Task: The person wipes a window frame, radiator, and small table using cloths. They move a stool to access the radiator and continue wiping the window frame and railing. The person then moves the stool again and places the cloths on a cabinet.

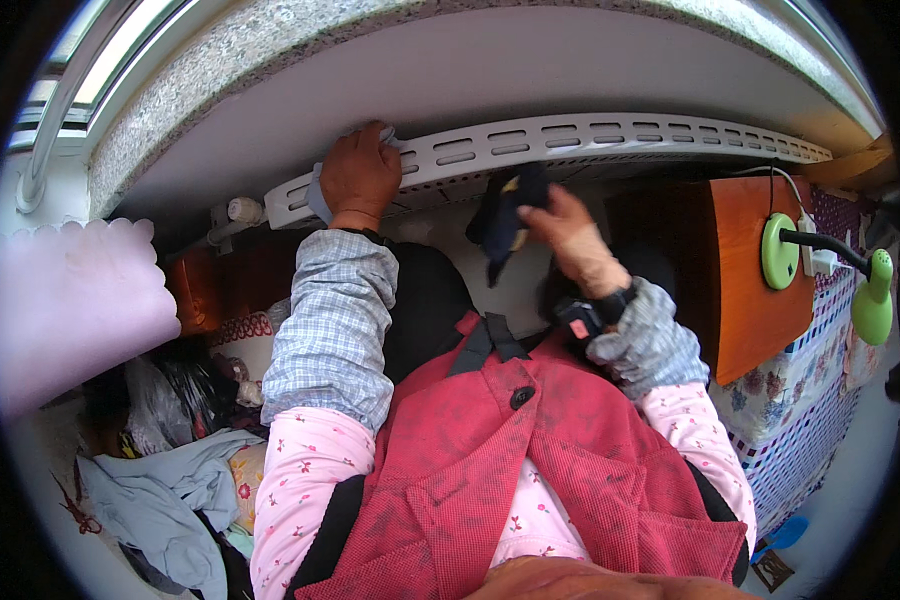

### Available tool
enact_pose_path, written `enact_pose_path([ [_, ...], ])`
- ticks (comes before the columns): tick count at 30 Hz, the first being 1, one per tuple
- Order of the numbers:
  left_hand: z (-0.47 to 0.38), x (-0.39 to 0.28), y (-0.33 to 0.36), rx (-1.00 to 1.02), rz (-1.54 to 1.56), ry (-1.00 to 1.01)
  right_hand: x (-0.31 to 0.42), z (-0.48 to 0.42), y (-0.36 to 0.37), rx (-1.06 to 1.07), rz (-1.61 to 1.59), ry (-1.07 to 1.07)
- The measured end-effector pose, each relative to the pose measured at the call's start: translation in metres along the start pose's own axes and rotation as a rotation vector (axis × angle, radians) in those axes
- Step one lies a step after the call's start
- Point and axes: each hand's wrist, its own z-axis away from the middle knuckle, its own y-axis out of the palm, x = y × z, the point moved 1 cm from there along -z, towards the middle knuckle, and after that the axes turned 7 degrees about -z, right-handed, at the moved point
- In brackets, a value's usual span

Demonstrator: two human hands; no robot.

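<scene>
My left hand (360, 174) rests on the left part of the top grille of a white panel radiator (506, 148). A pale grey-blue cloth (316, 196) shows beneath and beyond it, pressed to the metal by the fingers. Just in front of the radiator, my right hand (570, 232) grips a dark fabric item (508, 214) with a small yellowish patch. The item hangs down; its exact kind cannot be made out. Both wrists carry dark bands below grey checked sleeve covers.
A granite window sill (195, 90) curves above the radiator. A white valve (245, 211) sits at its left end. On the right stands a wooden cabinet (757, 277) with a green desk lamp (780, 251). Bags (157, 405) and a grey garment (165, 502) lie at lower left.
</scene>
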Motion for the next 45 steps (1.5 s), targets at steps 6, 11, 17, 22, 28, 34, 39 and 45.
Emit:
enact_pose_path([
  [6, -0.002, 0.001, -0.003, 0.065, 0.003, -0.016, 0.128, 0.041, -0.077, -0.316, 0.083, -0.67],
  [11, -0.003, -0.002, -0.006, 0.095, -0.005, -0.038, 0.137, 0.012, -0.116, -0.516, 0.876, -0.736],
  [17, -0.004, -0.002, -0.009, 0.174, 0.044, -0.067, 0.068, -0.07, -0.06, -0.445, 1.314, -0.837],
  [22, -0.005, -0.003, -0.014, 0.166, 0.074, -0.045, 0.036, -0.068, 0.066, -0.066, 1.323, -0.969],
  [28, -0.005, -0.004, -0.014, 0.203, 0.041, -0.094, 0.031, -0.067, 0.064, 0.003, 1.196, -0.939],
  [34, -0.004, -0.003, -0.012, 0.187, 0.035, -0.109, 0.074, -0.066, -0.1, -0.407, 1.377, -0.794],
  [39, -0.004, -0.004, -0.012, 0.147, 0.045, -0.093, 0.094, -0.063, -0.149, -0.684, 1.344, -0.623],
  [45, -0.005, -0.003, -0.01, 0.171, 0.014, -0.097, 0.051, -0.038, -0.063, -0.11, 1.255, -0.849],
])
